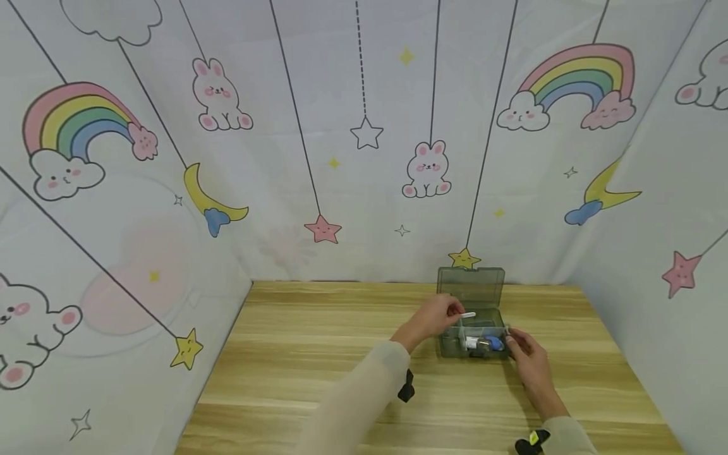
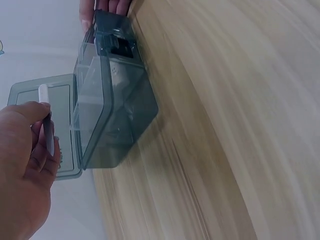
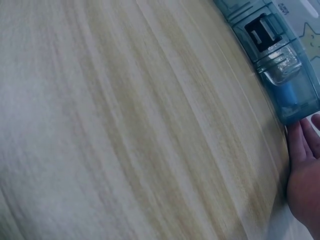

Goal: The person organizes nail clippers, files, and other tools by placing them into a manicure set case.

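In my left hand (image 1: 436, 315) I pinch a slim tool (image 2: 44, 93) between thumb and fingers, over the open storage box. One end is white and rounded; the other is flat, grey and pointed. The box (image 2: 135, 107) is see-through grey-green plastic, with its lid (image 1: 469, 287) raised at the back and a dark latch (image 2: 120, 47) on its front. My right hand (image 1: 530, 357) holds the right end of the box. Several items lie inside, among them a blue item (image 1: 495, 343) and a clear-and-white item (image 1: 472, 343) at the front.
Dividers (image 1: 462, 332) split the box into compartments. It stands toward the back right of a wood-grain table (image 1: 318, 354). White cloth walls (image 1: 375, 189) with printed rabbits, stars and rainbows surround the table. Black straps (image 1: 406, 387) are at the wrists.
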`<state>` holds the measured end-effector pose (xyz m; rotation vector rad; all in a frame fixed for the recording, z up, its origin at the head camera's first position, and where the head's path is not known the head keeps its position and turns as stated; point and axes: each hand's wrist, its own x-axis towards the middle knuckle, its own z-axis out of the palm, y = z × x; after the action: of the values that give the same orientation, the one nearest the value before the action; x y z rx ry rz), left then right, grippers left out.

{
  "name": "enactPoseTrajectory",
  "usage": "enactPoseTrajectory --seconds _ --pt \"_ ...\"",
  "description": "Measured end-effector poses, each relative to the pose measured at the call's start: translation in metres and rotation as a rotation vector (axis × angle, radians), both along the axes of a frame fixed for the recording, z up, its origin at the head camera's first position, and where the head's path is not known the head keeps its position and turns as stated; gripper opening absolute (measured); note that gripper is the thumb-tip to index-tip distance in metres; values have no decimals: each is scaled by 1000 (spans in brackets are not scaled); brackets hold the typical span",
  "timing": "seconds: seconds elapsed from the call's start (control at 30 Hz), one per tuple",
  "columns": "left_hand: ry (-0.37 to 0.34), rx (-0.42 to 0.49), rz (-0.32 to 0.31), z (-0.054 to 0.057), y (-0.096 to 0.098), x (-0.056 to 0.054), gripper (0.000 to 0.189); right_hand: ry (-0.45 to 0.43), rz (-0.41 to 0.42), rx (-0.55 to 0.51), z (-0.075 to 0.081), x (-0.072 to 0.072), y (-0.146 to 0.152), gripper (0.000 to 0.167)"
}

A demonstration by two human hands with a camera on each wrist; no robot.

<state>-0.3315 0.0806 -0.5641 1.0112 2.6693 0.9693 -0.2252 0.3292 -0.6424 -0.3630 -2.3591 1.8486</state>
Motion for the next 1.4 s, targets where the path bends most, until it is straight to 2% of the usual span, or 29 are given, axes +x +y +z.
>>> enactPoseTrajectory --seconds 0.23,0.47,0.67,0.9,1.13,1.4 --pt "-6 14 -30 -2 20 3 9 13 -17 0 -3 1 1 57" --pt "26 19 -7 1 34 6 9 7 -26 -9 0 -1 -1 55" --pt "11 21 6 -2 42 6 9 26 -19 -16 1 -3 -1 54" --pt "-13 14 33 -7 46 5 9 40 -44 -9 -2 -4 -1 51" --pt "-19 35 59 -4 46 4 10 57 -45 -24 -1 -5 -1 49" --pt "-51 73 33 -4 43 5 17 52 -36 -8 -1 -3 -1 51"
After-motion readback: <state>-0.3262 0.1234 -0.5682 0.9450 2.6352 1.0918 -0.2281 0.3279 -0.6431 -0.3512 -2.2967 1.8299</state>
